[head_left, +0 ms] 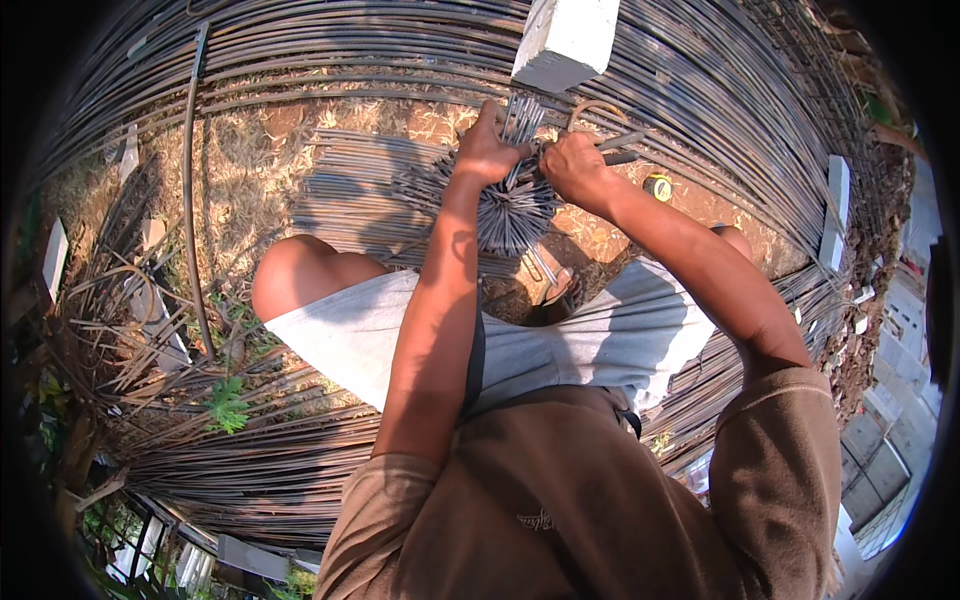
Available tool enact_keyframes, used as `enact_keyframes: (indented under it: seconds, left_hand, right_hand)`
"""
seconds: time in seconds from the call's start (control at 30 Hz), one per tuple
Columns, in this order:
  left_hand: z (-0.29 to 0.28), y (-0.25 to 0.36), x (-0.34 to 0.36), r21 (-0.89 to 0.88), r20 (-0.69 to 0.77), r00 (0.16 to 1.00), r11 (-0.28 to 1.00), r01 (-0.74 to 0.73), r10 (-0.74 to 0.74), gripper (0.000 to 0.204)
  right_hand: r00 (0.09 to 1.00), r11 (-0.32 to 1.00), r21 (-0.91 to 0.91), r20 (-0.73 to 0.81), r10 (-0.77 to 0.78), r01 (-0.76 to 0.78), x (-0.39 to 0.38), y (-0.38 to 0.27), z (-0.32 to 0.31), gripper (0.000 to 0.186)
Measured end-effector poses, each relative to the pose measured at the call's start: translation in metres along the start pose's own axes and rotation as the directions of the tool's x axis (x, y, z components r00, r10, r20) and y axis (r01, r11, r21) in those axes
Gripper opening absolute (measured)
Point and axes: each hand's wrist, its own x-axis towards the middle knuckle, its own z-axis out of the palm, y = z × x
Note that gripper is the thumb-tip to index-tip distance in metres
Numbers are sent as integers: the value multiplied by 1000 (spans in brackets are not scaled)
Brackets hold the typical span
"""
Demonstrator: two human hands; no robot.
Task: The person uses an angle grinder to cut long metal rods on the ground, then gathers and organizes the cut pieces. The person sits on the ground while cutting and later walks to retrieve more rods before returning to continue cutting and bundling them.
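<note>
A fanned bundle of short steel rods [505,222] lies in front of me between my knees. My left hand [487,152] is closed on some upright steel pieces [522,117] at its top. Just to the right, my right hand [573,165] is closed at the bundle's edge; its fingertips and what they hold are hidden. Dark bars [622,157] and a curved rusty rod [598,108] show behind its knuckles. A yellow tape measure [657,187] lies on the ground to its right.
Long rebar [300,40] runs across the top and behind me. Short rods [350,180] lie left of the bundle, with tangled scrap steel [110,330] further left. A concrete block [563,45] stands ahead, another white block [833,210] at right. My sandalled foot [560,285] is below the bundle.
</note>
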Motion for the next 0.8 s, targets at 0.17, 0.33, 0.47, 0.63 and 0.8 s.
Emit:
enact_keyframes:
  seconds: [0.17,0.33,0.47,0.63,0.8]
  left_hand:
    - [-1,8,-8,53,1,1000,999,5,-5,70]
    - [-8,43,-18,124,48,996,990,67,-74,69]
    - [-6,48,-16,221,26,989,966,136,-145,81]
    - [-5,29,-12,228,-144,985,966,122,-90,86]
    - [-33,24,-39,-237,-111,989,969,68,-96,71]
  right_hand:
    - [997,996,-58,11,74,-73,13,-13,-9,33]
    - [995,991,115,-50,81,-75,5,-2,-4,27]
    - [996,983,186,-89,20,-3,5,19,9,22]
    - [997,975,212,-33,67,-58,-6,6,-5,20]
    - [931,542,800,56,361,-259,-62,-41,3,20]
